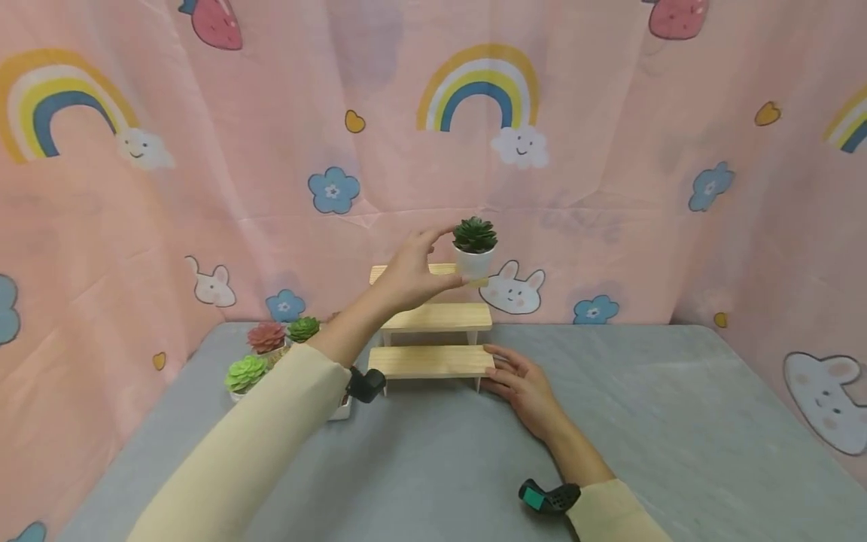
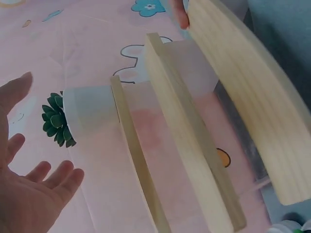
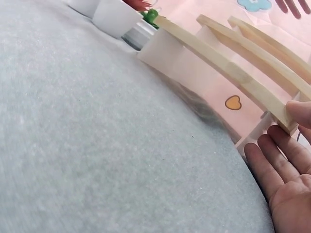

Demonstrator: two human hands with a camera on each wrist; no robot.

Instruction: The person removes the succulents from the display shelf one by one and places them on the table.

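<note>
A three-step display stand [image 1: 433, 363] with pale wooden boards and whitish supports stands at the back middle of the table. On the right end of its top board sits a dark green artificial succulent [image 1: 475, 235] in a white pot [image 2: 92, 104]. My left hand [image 1: 415, 277] is beside this plant; the left wrist view shows its fingers [image 2: 60, 177] spread and apart from the pot. With the thumb above and fingers below, my right hand [image 1: 527, 393] grips the right end of the lowest board. In the right wrist view its fingertips [image 3: 278, 133] meet the board's end.
Left of the stand are more potted succulents: a red one [image 1: 266, 336], a bright green one [image 1: 246, 370] and a green one [image 1: 302, 328], partly behind my left forearm. A pink patterned cloth [image 1: 609, 248] hangs behind the grey table [image 1: 420, 474].
</note>
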